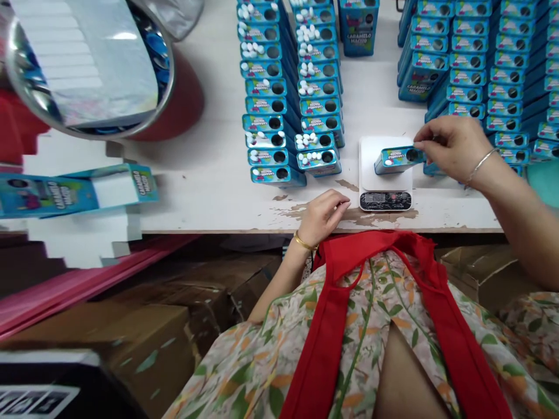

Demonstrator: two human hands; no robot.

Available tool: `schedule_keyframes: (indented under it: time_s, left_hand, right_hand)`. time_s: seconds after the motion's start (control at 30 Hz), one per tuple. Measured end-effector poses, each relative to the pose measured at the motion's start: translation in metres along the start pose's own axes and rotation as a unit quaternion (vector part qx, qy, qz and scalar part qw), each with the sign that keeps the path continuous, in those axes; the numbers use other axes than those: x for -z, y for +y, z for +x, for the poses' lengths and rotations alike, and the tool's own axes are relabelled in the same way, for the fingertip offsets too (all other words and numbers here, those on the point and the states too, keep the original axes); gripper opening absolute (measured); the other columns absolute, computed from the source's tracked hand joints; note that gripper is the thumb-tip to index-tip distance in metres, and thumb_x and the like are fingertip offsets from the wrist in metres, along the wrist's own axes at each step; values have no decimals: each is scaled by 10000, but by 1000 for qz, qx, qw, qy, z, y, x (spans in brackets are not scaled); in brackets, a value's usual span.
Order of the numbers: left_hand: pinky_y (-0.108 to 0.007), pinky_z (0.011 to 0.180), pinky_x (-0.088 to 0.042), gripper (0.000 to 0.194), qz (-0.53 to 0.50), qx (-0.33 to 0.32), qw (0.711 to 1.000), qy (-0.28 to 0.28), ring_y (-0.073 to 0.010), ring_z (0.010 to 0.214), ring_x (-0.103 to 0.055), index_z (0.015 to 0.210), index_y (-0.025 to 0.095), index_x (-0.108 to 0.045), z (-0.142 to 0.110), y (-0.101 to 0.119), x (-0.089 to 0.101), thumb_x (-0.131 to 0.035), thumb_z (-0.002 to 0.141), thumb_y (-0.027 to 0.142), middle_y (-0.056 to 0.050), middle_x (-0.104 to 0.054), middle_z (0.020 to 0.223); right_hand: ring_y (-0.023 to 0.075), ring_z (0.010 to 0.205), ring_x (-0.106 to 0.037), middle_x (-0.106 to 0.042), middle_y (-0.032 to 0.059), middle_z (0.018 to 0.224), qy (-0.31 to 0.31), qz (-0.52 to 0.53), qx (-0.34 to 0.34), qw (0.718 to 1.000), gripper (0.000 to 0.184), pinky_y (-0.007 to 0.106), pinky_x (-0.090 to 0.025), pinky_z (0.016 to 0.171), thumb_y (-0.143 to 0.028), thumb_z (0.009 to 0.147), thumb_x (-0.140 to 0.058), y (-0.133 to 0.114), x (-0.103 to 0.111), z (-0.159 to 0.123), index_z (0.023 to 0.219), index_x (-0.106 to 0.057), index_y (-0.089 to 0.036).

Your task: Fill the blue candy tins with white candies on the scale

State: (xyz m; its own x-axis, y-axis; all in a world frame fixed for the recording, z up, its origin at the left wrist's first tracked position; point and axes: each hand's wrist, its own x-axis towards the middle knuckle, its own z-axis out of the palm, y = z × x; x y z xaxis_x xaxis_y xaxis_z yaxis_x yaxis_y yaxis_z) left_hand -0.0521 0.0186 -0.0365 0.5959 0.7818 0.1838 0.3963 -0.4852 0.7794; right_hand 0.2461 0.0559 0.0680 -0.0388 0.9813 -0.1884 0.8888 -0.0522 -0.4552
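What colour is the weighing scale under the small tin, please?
The scale is white, with a black front panel; the head view shows it best.

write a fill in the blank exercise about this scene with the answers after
The hand closest to the tin standing on the scale is the ____ one. The bangle worn by the left hand is ____. The long straps over the floral clothing are ____.

Missing words: right; gold; red.
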Motion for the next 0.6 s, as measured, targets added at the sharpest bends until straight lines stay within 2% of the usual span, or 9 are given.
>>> schedule_keyframes:
  time_s: [0.07,0.27,0.47,0.6]
  left_hand:
    - [-282,768,-505,211,1,13,1000,-3,-155,829,-623,914,177,-636,1,-1,1,-496,1003,307,-64,-675,855]
    - [-285,786,-506,196,-2,-4,1000,-6,-154,839,-622,931,170,-637,5,0,-2,-496,1004,285,-67,-676,865]
    - [-285,790,-520,197,-5,-26,1000,1,-154,860,-638,964,166,-645,14,6,-6,-491,1008,282,-72,-690,890]
    - [-357,898,-512,279,73,-57,994,62,-192,1003,-645,1136,186,-647,34,14,-10,-473,1015,368,-102,-703,1063]
  right_hand:
    - [260,821,-667,-666,70,801,-3,5,-8,1000,140,461,-542,855,-227,893,-582,0,0,1,928,-716,-209]
    - [293,967,-650,-656,95,934,-25,-89,31,995,132,484,-517,955,-198,853,-647,-8,-9,7,960,-724,-193]
    - [244,911,-648,-660,87,997,8,-42,67,997,203,453,-527,947,-190,897,-568,-9,-10,3,1041,-710,-214]
    - [274,1032,-636,-661,106,1035,39,-23,59,997,231,451,-520,962,-300,964,-502,-1,-9,-2,1074,-697,-245]
